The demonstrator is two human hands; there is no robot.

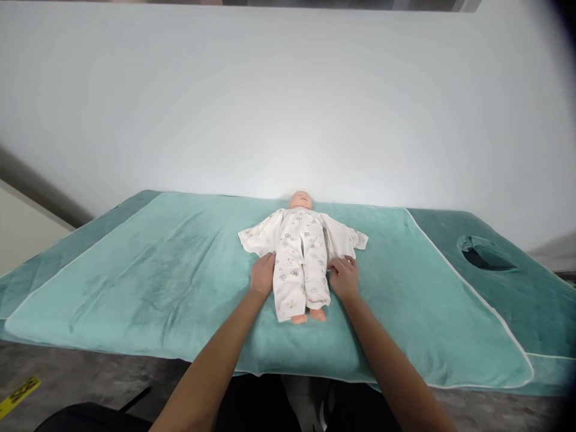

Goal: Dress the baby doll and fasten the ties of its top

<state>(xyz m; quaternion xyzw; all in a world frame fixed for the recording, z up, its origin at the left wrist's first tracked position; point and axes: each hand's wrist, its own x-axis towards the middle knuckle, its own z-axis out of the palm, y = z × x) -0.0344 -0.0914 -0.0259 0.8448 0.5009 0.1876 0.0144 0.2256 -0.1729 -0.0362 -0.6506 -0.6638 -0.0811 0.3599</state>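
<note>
A baby doll lies on its back on a teal towel, head toward the wall, bare feet toward me. It wears a white printed romper with sleeves spread out to both sides. My left hand rests flat on the towel against the romper's left side, fingers stretched out. My right hand lies flat beside the romper's right side, its fingers extended and touching the cloth edge. Neither hand holds anything.
The towel covers a teal massage table with a face hole at the right end. A white wall rises behind. Grey floor with a yellow marking shows at the lower left.
</note>
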